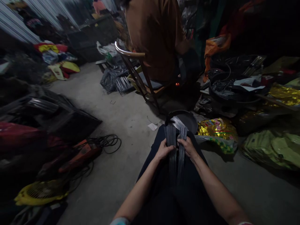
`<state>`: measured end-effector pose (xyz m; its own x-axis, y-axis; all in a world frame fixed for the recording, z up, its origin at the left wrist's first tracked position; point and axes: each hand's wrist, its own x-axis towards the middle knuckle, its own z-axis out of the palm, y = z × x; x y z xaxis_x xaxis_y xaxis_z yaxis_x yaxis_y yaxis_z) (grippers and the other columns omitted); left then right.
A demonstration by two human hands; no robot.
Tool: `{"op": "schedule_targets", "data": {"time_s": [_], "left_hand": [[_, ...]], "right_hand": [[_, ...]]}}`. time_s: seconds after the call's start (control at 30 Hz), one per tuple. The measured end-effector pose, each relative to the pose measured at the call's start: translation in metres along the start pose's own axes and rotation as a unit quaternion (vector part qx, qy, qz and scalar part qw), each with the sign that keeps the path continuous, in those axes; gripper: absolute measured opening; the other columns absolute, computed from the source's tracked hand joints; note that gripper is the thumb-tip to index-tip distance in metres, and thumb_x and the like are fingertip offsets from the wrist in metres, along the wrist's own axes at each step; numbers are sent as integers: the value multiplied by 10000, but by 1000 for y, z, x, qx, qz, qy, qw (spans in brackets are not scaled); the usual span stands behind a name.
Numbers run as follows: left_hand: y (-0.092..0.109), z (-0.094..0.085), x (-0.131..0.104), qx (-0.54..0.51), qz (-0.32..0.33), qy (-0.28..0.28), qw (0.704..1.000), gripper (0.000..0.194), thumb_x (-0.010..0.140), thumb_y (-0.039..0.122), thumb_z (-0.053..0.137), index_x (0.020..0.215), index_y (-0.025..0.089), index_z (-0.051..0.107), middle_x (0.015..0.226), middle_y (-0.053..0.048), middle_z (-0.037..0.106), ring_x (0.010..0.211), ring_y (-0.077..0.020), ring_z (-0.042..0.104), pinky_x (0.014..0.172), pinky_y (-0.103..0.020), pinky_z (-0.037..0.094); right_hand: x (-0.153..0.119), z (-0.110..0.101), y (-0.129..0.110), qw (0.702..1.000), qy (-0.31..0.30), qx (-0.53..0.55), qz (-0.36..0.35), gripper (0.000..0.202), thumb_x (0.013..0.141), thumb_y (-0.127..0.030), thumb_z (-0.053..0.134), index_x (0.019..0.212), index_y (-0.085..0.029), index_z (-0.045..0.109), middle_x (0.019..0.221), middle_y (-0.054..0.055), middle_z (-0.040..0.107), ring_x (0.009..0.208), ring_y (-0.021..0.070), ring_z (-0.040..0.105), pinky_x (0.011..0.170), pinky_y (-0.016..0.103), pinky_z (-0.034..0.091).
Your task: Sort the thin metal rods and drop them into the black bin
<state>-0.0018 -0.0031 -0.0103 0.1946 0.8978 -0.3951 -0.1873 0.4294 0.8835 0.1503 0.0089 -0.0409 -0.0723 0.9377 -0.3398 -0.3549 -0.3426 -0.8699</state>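
Observation:
My left hand [165,150] is closed round a bundle of thin metal rods [171,136], its thumb laid across the front. A second, narrower bundle of metal rods [182,134] is gripped in my right hand [188,147]. Both bundles stand lengthwise over my lap, side by side with a dark gap between them. Just beyond them, more rods [178,122] lie slanted in a round dark basin [192,120] on the floor at my knees. Whether the rods are wires or strips is too fine to tell.
A person in a brown top [152,34] sits ahead on a chair [130,53]. Gold plastic packaging [217,128] and a greenish sack [272,148] lie right. Leftward are coiled cable [112,143], an orange tool [82,153] and a yellow basket [39,193]. Bundled rods [122,83] rest beside the chair.

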Motion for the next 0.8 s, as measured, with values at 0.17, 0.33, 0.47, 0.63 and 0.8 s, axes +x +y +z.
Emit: {"op": "schedule_targets", "data": {"time_s": [0.17,0.33,0.47,0.63,0.8], "left_hand": [[-2,2,2,4,16,5,1000,533,576,211,784,1078,111,636,896,-65,727,765,-207,673,735,-322,533],[-6,-2,4,11,21,-5,1000,534,596,240,788,1092,121,630,954,-75,725,823,-220,673,759,-324,526],[-5,-1,3,19,27,8,999,529,594,213,788,1086,111,623,926,-72,724,792,-212,671,734,-312,524],[-4,1,2,-2,28,17,999,515,590,214,799,1067,117,629,955,-79,728,824,-216,677,769,-321,528],[-3,1,1,-5,24,27,999,529,580,219,818,1065,116,633,958,-83,732,844,-220,681,797,-329,536]], "right_hand": [[3,-2,0,998,-5,-58,-32,351,641,-430,802,812,-166,646,757,23,665,692,181,603,688,298,488],[6,-2,3,996,8,-80,-36,363,642,-472,800,707,-173,605,648,-2,612,606,153,550,620,279,453],[7,-1,3,995,18,-93,-42,364,626,-479,806,684,-174,615,636,-1,612,597,155,547,618,284,448],[6,0,0,994,20,-99,-34,378,616,-496,801,671,-176,608,617,-11,591,583,148,527,603,278,433],[2,1,-5,995,12,-91,-28,381,623,-495,798,652,-178,588,607,-15,573,579,140,515,597,270,431]]}}
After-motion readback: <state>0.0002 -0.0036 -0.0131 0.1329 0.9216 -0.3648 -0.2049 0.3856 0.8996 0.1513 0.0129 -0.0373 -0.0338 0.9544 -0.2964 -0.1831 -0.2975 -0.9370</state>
